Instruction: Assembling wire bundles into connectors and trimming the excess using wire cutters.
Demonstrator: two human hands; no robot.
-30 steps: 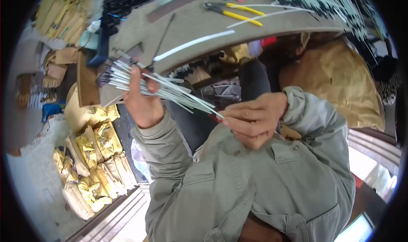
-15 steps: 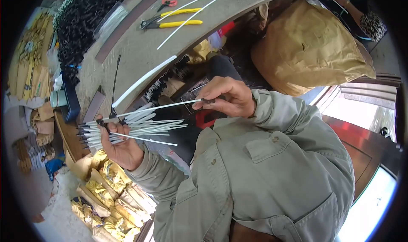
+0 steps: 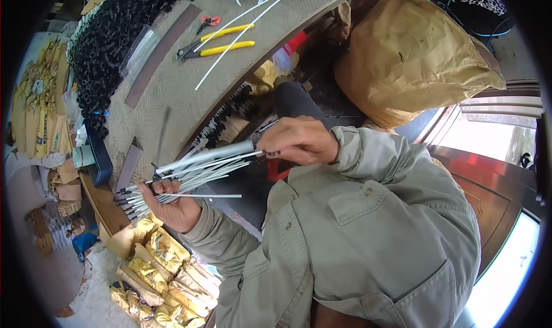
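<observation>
My left hand (image 3: 179, 212) is closed around a bundle of thin white rods (image 3: 215, 175). Their dark tips stick out past my fingers on the left, and the white ends fan out toward the right. One white rod (image 3: 221, 196) lies apart, below the rest. My right hand (image 3: 303, 139) pinches at the right end of a white rod, with a small dark piece (image 3: 271, 154) at the fingertips. A thicker white strip (image 3: 213, 156), smeared by motion, runs from near the left hand to the right fingers. A slim black stick (image 3: 163, 135), also blurred, rises beside my left hand.
On the bench (image 3: 172, 77) lie yellow-handled pliers (image 3: 227, 48), a small red-handled tool (image 3: 209, 22), long white rods (image 3: 236, 49), a brown strip (image 3: 164, 54) and a heap of black parts (image 3: 109, 57). A large brown sack (image 3: 411, 57) stands right; wrapped packages (image 3: 164, 270) fill the lower left.
The thicker white strip has swung down from above the bundle toward my right hand. My right hand has turned and moved slightly left and down. The whole view has shifted a little.
</observation>
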